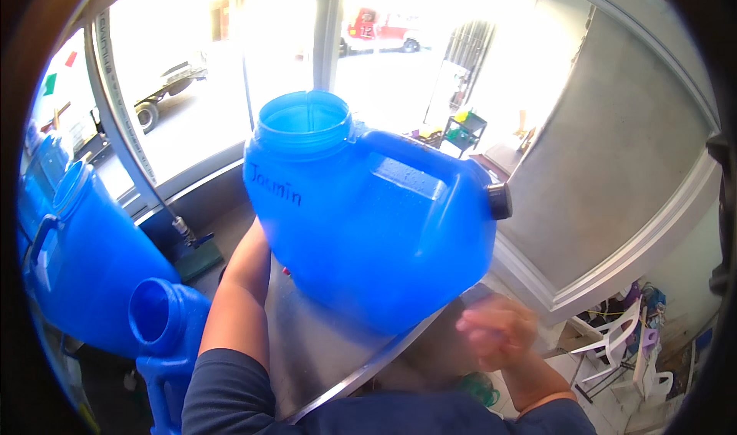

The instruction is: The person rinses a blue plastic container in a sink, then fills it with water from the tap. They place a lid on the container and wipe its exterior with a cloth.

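A large blue plastic jerrycan [368, 228] stands tilted in front of me over a stainless-steel counter [316, 354]. Its wide threaded mouth [305, 115] is uncapped, and a black cap [500, 201] sits on its right end. Handwriting marks its side, and droplets dot the plastic near the moulded handle [411, 153]. My left forearm reaches up along the jerrycan's left side; the hand itself is hidden behind it. Just off the lower right of the jerrycan is my right hand [498, 331], blurred, with its fingers curled. Whether anything lies inside those fingers cannot be seen.
More blue containers crowd the left: a big drum [98, 256] and a smaller open-mouthed jug [173, 325]. A framed window [328, 32] is ahead, a grey panel [610, 141] at right. White plastic chairs [616, 337] and clutter are at lower right; a green item [481, 389] lies below.
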Motion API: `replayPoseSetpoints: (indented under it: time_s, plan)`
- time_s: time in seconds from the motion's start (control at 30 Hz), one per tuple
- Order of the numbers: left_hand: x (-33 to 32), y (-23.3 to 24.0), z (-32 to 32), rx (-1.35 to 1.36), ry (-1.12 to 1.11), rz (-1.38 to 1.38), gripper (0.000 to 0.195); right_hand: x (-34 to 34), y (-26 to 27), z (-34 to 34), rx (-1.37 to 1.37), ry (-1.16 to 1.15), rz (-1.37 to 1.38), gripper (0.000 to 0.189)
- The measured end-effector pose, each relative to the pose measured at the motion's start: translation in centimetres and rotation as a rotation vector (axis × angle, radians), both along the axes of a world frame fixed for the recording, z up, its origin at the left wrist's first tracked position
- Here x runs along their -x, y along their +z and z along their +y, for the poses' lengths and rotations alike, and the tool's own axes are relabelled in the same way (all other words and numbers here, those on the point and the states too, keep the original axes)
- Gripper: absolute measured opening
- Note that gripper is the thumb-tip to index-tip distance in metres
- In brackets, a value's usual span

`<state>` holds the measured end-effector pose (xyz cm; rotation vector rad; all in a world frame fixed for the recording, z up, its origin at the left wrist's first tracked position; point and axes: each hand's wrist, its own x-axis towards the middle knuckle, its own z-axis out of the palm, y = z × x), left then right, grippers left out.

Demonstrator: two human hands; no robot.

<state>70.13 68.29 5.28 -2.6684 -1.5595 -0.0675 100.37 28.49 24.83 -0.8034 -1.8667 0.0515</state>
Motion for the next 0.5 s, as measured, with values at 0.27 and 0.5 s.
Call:
replayPoseSetpoints:
  time_s: [0.27, 0.5]
  plan:
    - [-1.4, -4.0, 2.0, 0.074, 0.024, 0.045, 0.057, -2.1, -0.7, -1.2, 0.023, -0.207, -0.063, 0.019]
    - [-2.0, -5.7, 2.7, 0.091, 0.012, 0.053, 0.057, -2.7, -0.9, -1.3, 0.032, -0.245, -0.061, 0.027]
